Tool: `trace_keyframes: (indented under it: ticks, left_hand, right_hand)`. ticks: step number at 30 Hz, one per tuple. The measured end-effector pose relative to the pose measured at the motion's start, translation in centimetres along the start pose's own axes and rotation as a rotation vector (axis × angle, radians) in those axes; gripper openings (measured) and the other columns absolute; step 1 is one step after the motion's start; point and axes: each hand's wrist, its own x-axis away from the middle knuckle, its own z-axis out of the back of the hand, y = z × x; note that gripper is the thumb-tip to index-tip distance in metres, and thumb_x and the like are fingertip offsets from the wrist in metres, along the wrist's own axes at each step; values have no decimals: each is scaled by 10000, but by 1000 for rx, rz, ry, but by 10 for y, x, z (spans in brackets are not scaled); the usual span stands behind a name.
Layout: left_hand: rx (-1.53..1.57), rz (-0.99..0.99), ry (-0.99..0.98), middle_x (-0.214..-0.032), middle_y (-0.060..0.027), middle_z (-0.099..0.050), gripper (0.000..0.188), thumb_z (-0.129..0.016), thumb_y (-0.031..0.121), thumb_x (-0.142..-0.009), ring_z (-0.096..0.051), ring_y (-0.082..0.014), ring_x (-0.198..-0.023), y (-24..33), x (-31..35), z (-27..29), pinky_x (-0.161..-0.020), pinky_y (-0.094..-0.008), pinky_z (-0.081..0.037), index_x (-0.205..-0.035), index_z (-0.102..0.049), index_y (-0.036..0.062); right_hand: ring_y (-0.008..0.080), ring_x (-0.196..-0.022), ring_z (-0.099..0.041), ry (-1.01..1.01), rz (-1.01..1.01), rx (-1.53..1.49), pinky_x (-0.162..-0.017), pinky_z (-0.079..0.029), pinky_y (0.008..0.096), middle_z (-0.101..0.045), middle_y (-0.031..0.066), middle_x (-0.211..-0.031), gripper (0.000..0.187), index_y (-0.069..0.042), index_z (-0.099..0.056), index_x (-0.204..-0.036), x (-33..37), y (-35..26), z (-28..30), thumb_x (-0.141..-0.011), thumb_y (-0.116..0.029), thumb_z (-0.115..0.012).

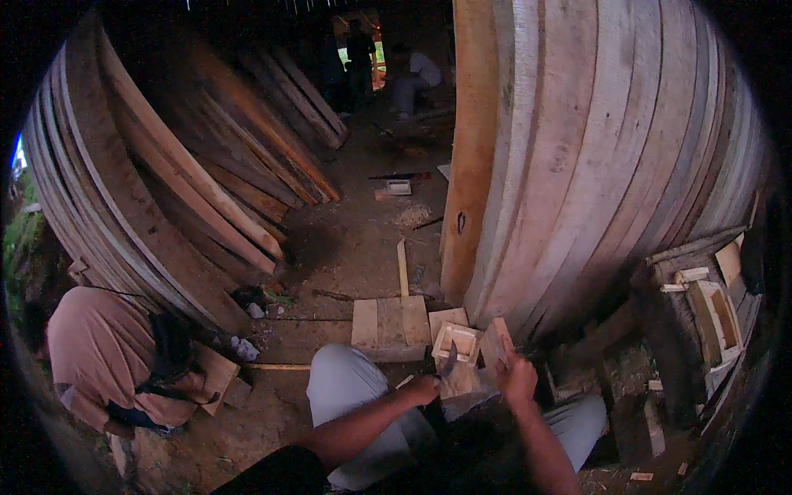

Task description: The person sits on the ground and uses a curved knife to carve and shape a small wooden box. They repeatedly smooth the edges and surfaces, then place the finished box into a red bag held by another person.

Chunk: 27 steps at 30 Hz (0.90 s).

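My left hand (424,390) is closed round a tool with a dark, narrow blade (450,361); its handle is hidden in the fist, and I cannot tell whether it is a knife or a chisel. The blade points up and lies against a small pale wooden box (468,341) with a rectangular hollow. This box rests on a wooden block (460,382) between my knees. Just right of it, my right hand (518,381) grips a flat wooden block (496,341), held upright and slightly tilted.
Flat boards (389,323) lie ahead of my knees. Tall planks (577,157) lean at the right, more planks (177,181) at the left. Another person (107,355) crouches at left with a wooden piece (216,375). Another wooden box (716,322) sits at right. People are in the dim background.
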Motion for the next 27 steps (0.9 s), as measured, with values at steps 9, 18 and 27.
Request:
trace_keyframes:
  ticks: [9,18,27]
  left_hand:
    - [31,51,-41,-1002,-327,-630,467,-544,382,-920,-621,-463,-966,21,7,14,-843,-513,-496,-1014,-623,-68]
    - [112,-15,106,-857,-227,-669,407,-535,388,-910,-645,-414,-827,26,34,25,-753,-476,-514,-924,-654,-1]
    - [185,-27,117,-933,-188,-674,411,-541,381,-903,-639,-381,-883,-26,27,28,-844,-457,-486,-1024,-655,4]
  right_hand:
    - [391,-884,-653,-10,-46,52,-753,-528,481,-673,181,-981,699,-313,-460,-1409,1,-1,2,-777,-175,-722]
    - [416,-855,-646,-25,-15,24,-731,-525,502,-670,191,-951,655,-316,-453,-1394,1,-5,0,-797,-189,-693]
    - [429,-783,-647,-19,22,-13,-675,-522,532,-664,223,-886,442,-131,-579,-1241,-3,-3,-22,-805,-164,-640]
